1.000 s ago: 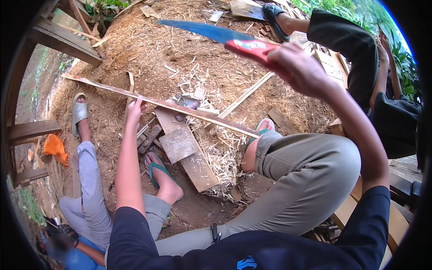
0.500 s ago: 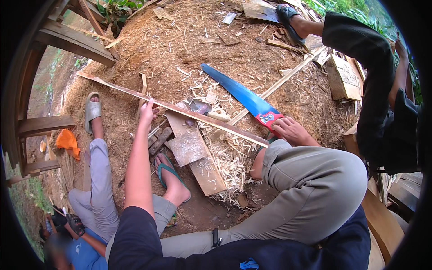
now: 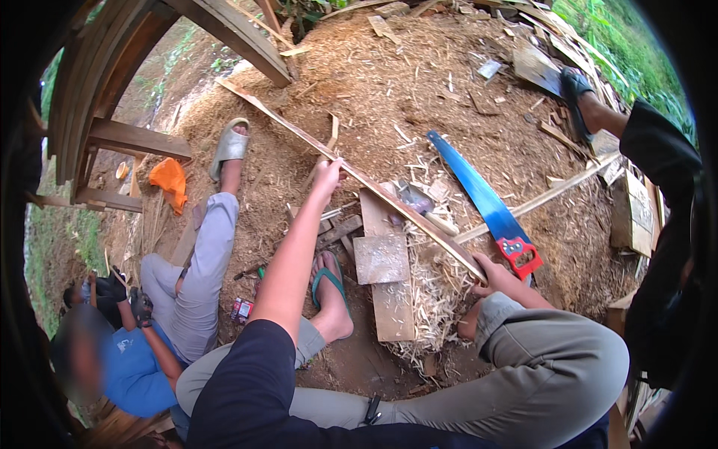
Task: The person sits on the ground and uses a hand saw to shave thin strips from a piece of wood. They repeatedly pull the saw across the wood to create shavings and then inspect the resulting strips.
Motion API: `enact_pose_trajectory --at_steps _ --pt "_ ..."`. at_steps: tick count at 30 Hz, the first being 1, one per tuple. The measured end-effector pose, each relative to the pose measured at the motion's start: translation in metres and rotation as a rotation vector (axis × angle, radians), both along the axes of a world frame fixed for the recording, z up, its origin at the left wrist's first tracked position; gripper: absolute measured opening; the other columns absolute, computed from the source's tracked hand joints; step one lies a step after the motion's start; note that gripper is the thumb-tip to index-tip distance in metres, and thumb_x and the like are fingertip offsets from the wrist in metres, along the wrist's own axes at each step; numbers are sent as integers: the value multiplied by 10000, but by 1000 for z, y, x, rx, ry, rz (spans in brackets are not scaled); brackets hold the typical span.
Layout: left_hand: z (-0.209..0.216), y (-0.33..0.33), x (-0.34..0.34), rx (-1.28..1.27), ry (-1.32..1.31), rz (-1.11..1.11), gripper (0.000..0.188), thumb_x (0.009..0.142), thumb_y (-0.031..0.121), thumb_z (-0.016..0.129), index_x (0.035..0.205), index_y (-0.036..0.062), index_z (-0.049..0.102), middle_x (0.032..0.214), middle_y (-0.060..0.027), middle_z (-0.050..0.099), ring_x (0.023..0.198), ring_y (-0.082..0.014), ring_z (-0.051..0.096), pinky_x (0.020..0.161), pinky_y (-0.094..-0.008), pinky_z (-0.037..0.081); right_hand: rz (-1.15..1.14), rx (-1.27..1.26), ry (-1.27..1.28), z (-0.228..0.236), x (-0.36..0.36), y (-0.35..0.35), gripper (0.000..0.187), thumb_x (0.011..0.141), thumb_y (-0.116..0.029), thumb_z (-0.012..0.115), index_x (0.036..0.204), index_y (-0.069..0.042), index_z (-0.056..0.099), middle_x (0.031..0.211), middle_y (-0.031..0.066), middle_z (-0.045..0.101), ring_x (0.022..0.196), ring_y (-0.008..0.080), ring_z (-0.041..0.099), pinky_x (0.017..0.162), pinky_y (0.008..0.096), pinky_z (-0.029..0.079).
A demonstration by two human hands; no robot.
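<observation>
Head view, looking down on a patch of ground strewn with wood shavings. The left hand (image 3: 327, 173) pinches a long thin wooden strip (image 3: 359, 178) near its middle; the strip runs diagonally from upper left to lower right, resting across a short plank (image 3: 383, 278) that carries a small square block (image 3: 381, 259). The right hand (image 3: 490, 274) now grasps the strip's lower end beside the knee. A moment earlier that hand held the blue-bladed saw (image 3: 479, 196) by its red handle (image 3: 519, 253), first raised, then lowered; the saw now lies released on the shavings, its handle just beside the right hand. By this reading, cutting has paused and both hands have passed to steadying or repositioning the strip. No container shows in the frame; loose shavings (image 3: 434, 299) heap directly on the earth. The person's sandalled foot (image 3: 329, 288) rests left of the plank. Another person sits at lower left, a grey sandal (image 3: 229, 144) on the outstretched foot.
</observation>
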State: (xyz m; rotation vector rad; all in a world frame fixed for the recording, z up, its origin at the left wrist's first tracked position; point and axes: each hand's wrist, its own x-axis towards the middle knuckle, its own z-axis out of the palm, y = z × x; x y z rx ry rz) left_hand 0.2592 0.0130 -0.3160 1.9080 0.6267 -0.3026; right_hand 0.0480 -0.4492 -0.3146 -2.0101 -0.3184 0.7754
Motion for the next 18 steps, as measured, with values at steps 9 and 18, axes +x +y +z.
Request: enact_pose_trajectory --at_steps 9,18 --pt "7 1 11 16 -23 7 326 908 299 632 1037 1 661 879 -67 696 746 -150 658 628 -305 496 -106 -265 31 12 4 10 350 731 -150 707 1038 -9 615 839 249 662 809 420 667 738 458 511" --pt "35 -13 -9 129 -4 -38 297 839 303 651 837 9 692 628 -15 569 528 -96 493 462 -263 360 -165 -258 24 13 -19 -12 357 702 -122 729 1016 -34 584 884 235 665 912 442 650 766 472 494"
